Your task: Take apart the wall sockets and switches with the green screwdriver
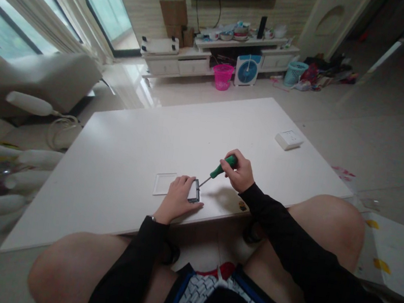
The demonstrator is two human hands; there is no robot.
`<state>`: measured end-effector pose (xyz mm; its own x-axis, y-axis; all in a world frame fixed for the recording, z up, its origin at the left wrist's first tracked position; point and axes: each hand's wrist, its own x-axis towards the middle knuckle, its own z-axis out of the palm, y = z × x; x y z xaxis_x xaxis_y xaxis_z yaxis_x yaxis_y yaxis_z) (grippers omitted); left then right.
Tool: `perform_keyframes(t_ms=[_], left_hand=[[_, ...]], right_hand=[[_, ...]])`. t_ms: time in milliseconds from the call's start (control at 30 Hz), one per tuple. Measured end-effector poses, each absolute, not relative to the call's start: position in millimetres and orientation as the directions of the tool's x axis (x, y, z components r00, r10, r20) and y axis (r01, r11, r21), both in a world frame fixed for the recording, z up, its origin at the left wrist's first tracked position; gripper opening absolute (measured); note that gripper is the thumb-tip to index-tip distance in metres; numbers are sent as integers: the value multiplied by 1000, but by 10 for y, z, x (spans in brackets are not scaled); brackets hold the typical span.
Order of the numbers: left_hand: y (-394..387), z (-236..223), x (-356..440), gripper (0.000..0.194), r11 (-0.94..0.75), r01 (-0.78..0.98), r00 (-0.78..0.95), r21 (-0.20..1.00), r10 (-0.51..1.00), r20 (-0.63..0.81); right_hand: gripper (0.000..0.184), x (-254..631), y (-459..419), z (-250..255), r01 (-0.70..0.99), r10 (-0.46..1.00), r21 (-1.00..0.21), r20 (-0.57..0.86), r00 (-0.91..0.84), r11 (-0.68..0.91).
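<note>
Fingers of the right hand (pixel 238 170) pinch a screwdriver (pixel 224 167); the left's, spread, steady a plate (pixel 194 191) on the worktop (pixel 119 160).

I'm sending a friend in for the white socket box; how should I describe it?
Find the big white table. Near its right edge, beyond the green-handled metal screwdriver, sits a thick white socket box with small dark slots on top. It stands alone, unlike the thin pale rectangular frame beside the left hand.
</note>
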<state>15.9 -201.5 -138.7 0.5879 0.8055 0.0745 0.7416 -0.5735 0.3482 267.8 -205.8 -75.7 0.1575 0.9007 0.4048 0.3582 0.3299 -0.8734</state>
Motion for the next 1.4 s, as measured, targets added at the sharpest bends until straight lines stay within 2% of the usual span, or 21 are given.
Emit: perform_keyframes(t_ms=[200, 300, 500, 667, 867, 1067, 1167, 1400], left_hand=[[-2030, -1387, 176, 80, -576, 752, 583, 322, 808, 83], [-2038, -1371, 186, 80, -577, 762, 583, 294, 809, 76], [-2041, -1356, 199, 79, -585, 765, 592, 270, 803, 63], [-2038, -1372, 198, 80, -588, 767, 593, 255, 802, 65], [-2030, -1400, 183, 84, -598, 761, 601, 253, 796, 72], [-2033, -1396, 185, 83, -593, 767, 598, 246, 799, 64], [-2035, -1388, 193, 83, -590, 770, 596, 243, 801, 55], [-2042, -1369, 204, 81, -589, 767, 595, 253, 801, 63]], right_hand=[[31, 2714, -1974, -796, 342, 911, -905, 341, 230, 253], [32, 2718, -1964, -794, 374, 897, -894, 356, 262, 246], [27, 2595, -2078, -660, 447, 884, -835, 433, 173, 322], [28, 2495, -2058, -551, 486, 889, -811, 437, 134, 326], [36, 2614, -1833, -782, 429, 896, -882, 339, 286, 197], [41, 2686, -1747, -1102, 378, 837, -922, 269, 476, 81], [36, 2630, -1830, -1053, 403, 823, -910, 299, 483, 94], [31, 2427, -2043, -746, 522, 826, -822, 446, 344, 227]])
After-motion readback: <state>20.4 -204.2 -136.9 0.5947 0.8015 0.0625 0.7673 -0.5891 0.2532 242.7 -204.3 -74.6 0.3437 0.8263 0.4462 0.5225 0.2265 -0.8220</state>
